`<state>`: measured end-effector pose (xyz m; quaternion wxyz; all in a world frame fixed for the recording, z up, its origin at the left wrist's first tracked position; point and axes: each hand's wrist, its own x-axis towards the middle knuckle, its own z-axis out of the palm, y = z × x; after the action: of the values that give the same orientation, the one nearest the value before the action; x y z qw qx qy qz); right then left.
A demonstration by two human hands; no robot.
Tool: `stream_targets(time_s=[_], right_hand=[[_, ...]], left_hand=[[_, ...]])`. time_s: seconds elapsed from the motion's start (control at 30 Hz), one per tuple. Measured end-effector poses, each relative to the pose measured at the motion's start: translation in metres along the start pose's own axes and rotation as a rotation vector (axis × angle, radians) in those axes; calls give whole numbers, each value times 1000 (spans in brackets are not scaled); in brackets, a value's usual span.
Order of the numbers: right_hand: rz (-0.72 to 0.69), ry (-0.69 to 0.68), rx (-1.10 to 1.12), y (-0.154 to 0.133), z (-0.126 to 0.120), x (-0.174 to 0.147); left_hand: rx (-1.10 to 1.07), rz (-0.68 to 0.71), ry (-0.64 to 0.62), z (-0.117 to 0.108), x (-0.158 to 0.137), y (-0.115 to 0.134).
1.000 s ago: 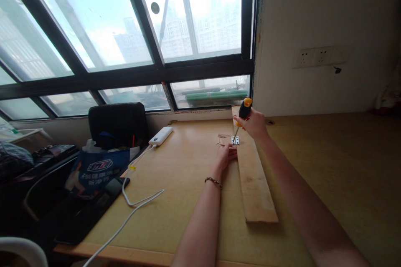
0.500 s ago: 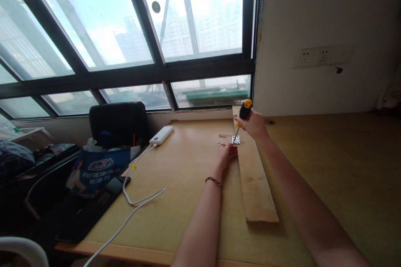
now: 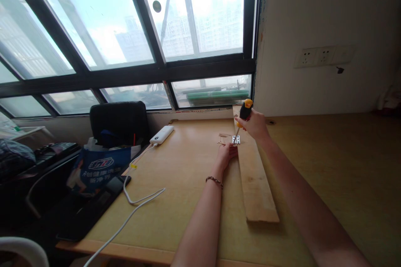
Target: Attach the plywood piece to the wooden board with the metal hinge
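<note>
A long wooden board (image 3: 257, 183) lies on the table, running away from me. Across its left edge, toward the far end, sits a small silver metal hinge (image 3: 236, 139) with several holes. My right hand (image 3: 255, 124) is wrapped round the black-and-yellow handle of a screwdriver (image 3: 245, 110), held tilted with its shaft pointing down onto the hinge. Low beside the board's left edge, my left hand (image 3: 226, 155) has its fingers closed at the near side of the hinge, seemingly gripping it. Its fingertips are partly hidden, and any screw under the screwdriver tip is too small to make out.
A white power bank (image 3: 162, 134) with a white cable (image 3: 144, 200) lies on the table's left. Small wood scraps (image 3: 224, 135) sit left of the hinge. Beyond the left edge stand a black chair (image 3: 119, 121) and a blue bag (image 3: 99, 171). Window and wall border the back.
Almost nothing differs. Both hands, the screwdriver and the board keep their places; the whole view has shifted very slightly.
</note>
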<state>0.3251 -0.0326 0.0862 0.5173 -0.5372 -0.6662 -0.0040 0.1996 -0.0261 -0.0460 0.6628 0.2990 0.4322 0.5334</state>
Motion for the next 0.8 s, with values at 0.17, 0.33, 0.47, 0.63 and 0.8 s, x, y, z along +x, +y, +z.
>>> stream_targets(time_s=[0.17,0.33,0.47,0.63,0.8], right_hand=[[0,3,-10,0,-1,1],[3,-24,-11,0,1,0],[-14,-14,-23,0,2,-1],[2,27,-26,1,1,1],[5,15,-19,1,0,1]], left_hand=[[-6,1,-2,0,0,0],[9,1,-9,-1,1,-1],[8,-4,-16,-1,1,0],[-2,-11,-12,-1,-1,1],[-14,-7,-17,-1,-2,1]])
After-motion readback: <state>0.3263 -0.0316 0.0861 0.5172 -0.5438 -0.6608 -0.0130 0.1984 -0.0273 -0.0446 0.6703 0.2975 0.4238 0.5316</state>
